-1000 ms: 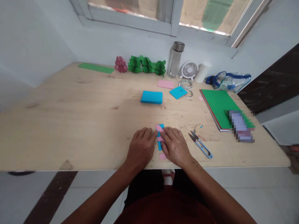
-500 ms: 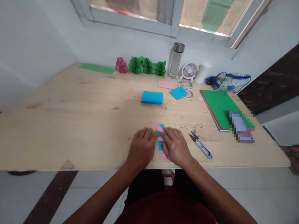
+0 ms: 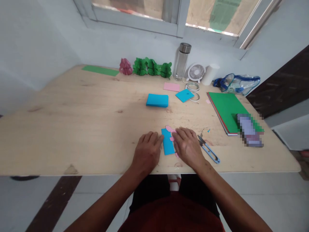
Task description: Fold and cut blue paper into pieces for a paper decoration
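Note:
A blue paper rectangle [image 3: 167, 145] lies upright on the table near its front edge, between my hands. My left hand [image 3: 147, 149] rests beside it with fingers curved down, its thumb and forefinger holding the paper's left edge. My right hand [image 3: 189, 146] grips a wavy-edged pink paper cutout [image 3: 170, 129], part of which overlaps the blue paper's right side. The fingers cover most of the cutout. Just right of that hand lie blue thread snips [image 3: 209, 152], blades pointing away from me.
Farther back are a blue paper stack [image 3: 157, 100], a pink paper piece [image 3: 171, 86], a blue sheet [image 3: 184, 95] and tape rolls [image 3: 193, 86]. A phone [image 3: 249, 130] lies on a green folder [image 3: 225, 109]. Green paper decorations [image 3: 152, 67] and a glass bottle [image 3: 181, 62] line the wall.
My right hand has slid to the right with the pink cutout, uncovering most of the blue paper. My left hand has stayed nearly in place.

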### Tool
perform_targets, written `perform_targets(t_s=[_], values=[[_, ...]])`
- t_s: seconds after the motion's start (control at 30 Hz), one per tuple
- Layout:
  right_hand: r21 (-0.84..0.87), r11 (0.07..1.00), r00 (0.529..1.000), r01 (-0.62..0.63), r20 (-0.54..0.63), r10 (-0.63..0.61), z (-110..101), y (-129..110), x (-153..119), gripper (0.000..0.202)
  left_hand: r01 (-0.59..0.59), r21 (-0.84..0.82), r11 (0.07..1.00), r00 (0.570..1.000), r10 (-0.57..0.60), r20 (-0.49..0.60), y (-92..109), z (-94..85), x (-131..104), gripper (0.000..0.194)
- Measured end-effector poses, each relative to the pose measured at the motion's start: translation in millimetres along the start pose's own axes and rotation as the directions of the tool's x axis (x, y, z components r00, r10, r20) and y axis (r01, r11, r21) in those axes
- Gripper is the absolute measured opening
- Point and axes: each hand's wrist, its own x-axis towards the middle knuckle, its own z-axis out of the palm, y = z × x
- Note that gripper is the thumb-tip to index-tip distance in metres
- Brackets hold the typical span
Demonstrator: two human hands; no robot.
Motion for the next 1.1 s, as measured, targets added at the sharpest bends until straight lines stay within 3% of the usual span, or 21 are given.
perform_targets(t_s=[0.27,0.43,0.57,0.7,0.87,1.1], values=[[-0.065,0.996,0.998,-0.059,-0.001,0.059,-1.3,25.8,7.2,0.027,0.014,-0.012,1.0,1.0,-0.014,-0.003,0.2,-2.0,1.1,0.036],[-0.084,0.991,0.994,-0.103,-0.035,0.1,1.8,29.5,12.9,0.023,0.008,0.001,1.0,1.0,-0.008,0.001,-0.2,-1.0,0.5,0.036],[-0.058,0.995,0.997,-0.079,0.006,0.079,-10.2,31.8,14.6,0.024,0.004,0.017,1.0,1.0,-0.004,-0.002,-1.0,0.9,-0.9,0.037],[-0.019,0.982,0.982,-0.188,0.014,0.188,-33.4,48.1,-1.3,0.023,-0.009,0.034,0.999,1.0,0.009,-0.004,-1.7,1.6,-1.4,0.039],[-0.036,0.914,0.912,-0.403,0.071,0.405,-47.8,71.3,-37.5,0.018,-0.01,0.025,1.0,1.0,0.01,0.012,-1.7,0.6,-0.7,0.039],[-0.058,0.897,0.883,-0.437,0.162,0.441,-49.6,68.0,-59.4,0.012,-0.018,0.026,1.0,1.0,0.018,-0.008,-2.0,1.9,-1.3,0.038]])
